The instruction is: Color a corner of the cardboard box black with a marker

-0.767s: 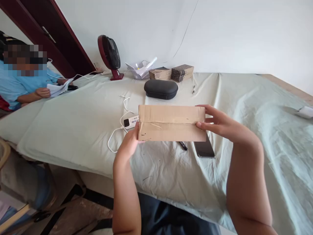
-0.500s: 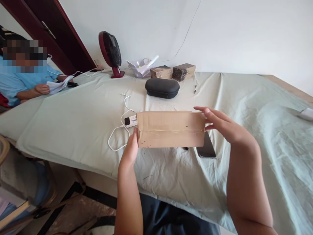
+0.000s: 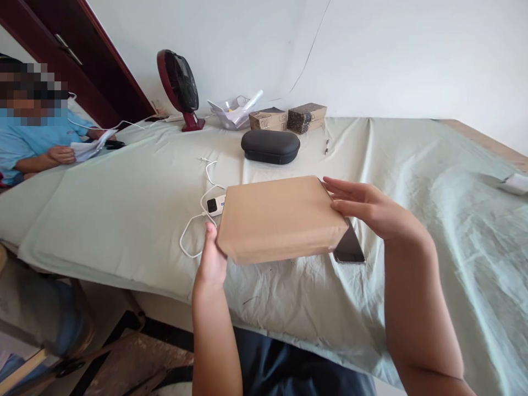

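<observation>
Between my two hands is a brown cardboard box, tilted so that its broad face shows. My left hand grips its left end, thumb up along the edge and the other fingers hidden behind or beneath. On the right end, my right hand presses with fingers stretched along the side. Partly covered by the box's right corner, a dark smartphone lies on the cloth. Just past the left end is a small white device with a black square, and a white cable loops beside it.
A black zip case sits beyond the box on the green-covered table. Two small cartons, a clear plastic basket and a red fan stand near the wall. At the left, another person holds papers.
The box has turned in my hands: its narrow seamed side faced me before, and now its broad smooth face shows. My left hand has shifted slightly left and down.
</observation>
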`<state>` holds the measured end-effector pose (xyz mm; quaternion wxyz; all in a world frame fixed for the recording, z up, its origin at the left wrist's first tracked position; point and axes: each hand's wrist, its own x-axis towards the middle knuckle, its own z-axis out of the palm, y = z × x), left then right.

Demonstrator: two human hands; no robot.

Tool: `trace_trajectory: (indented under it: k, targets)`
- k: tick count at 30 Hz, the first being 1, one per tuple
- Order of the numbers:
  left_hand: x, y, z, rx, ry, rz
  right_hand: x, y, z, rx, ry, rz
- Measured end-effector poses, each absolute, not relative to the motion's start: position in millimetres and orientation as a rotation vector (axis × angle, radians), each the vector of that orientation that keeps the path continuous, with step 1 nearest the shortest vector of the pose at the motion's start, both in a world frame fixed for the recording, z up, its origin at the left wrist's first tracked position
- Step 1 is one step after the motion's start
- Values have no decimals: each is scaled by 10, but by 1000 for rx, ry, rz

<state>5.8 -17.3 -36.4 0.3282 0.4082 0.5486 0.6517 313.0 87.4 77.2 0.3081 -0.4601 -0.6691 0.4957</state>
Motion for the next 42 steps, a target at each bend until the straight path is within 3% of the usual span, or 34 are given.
trace_trajectory:
  k: [5, 17, 24, 30, 42]
  targets:
    - [46, -224, -315, 810, 1375, 1625, 3129, 814, 816, -1123, -1872, 1271]
    - [14, -258, -531, 1126, 1392, 1778, 3153, 693, 767, -1186, -1730, 1400]
    - [150, -293, -385, 1290, 1320, 1753, 3199, 714, 726, -1238, -1725, 1305]
    - [240, -277, -213, 1178, 1398, 1785, 3164, 594, 962, -985, -1961, 1291]
    - [291, -440, -175, 1505, 1537, 1956, 3165, 755, 781, -1208, -1692, 1289]
